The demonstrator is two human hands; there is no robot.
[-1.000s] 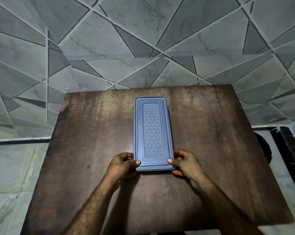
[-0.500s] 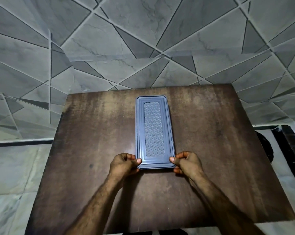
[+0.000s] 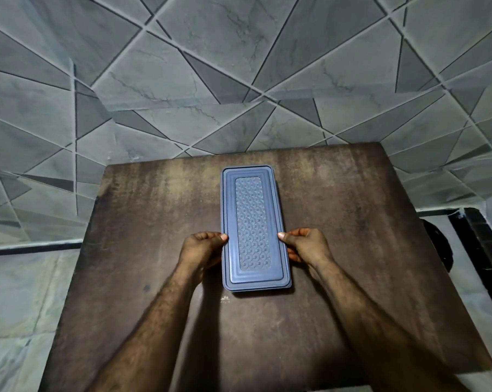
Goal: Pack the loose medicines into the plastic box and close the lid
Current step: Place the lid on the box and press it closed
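A long blue-grey plastic box (image 3: 254, 193) lies lengthwise in the middle of the brown table, its patterned lid on top and lying flat. My left hand (image 3: 202, 248) presses against the box's left long edge, thumb on the lid's rim. My right hand (image 3: 307, 244) holds the right long edge the same way. Both hands sit about midway along the near half of the box. No loose medicines are in view; the box's contents are hidden under the lid.
The worn brown wooden table (image 3: 352, 250) stands against a grey wall of angular tiles (image 3: 239, 66). A dark round object (image 3: 437, 244) sits off the table's right edge, on the pale floor.
Both hands have slid from the box's near corners forward along its long sides, towards its middle. The box stays in the same place on the table.
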